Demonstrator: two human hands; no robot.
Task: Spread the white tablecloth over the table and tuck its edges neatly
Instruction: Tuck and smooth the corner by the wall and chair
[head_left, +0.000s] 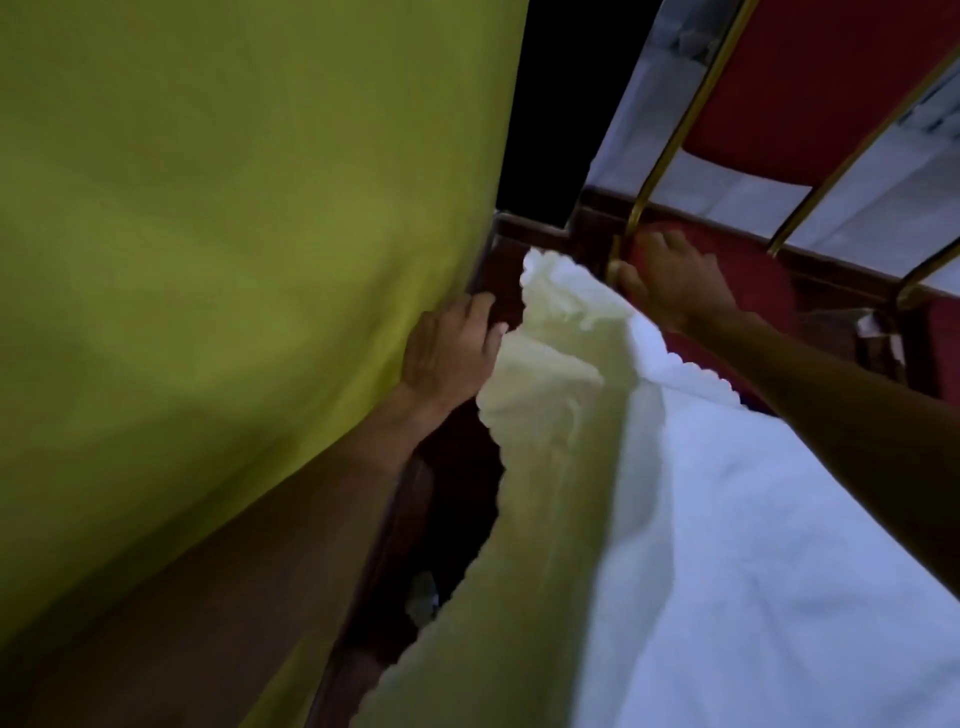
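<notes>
White tablecloth (701, 519), soft, light & floppy, lies bunched betw. the hands on dark wood surface (457, 483), so best taken by scalloped hem (691, 371); L hand (449, 348) flat against yellow-green cloth (234, 260), R hand (675, 283) at gold chair frame (670, 119), grip unclear.

A large yellow-green cloth (208, 260) fills the left half of the view, lying in broad, soft folds. At upper right is a chair with a red padded back (810, 78), a red seat (769, 296) and shiny gold metal tubes (691, 104). A pale, blurred surface (644, 119) shows through its frame. Dark wood trim (530, 228) runs between cloth and chair.
</notes>
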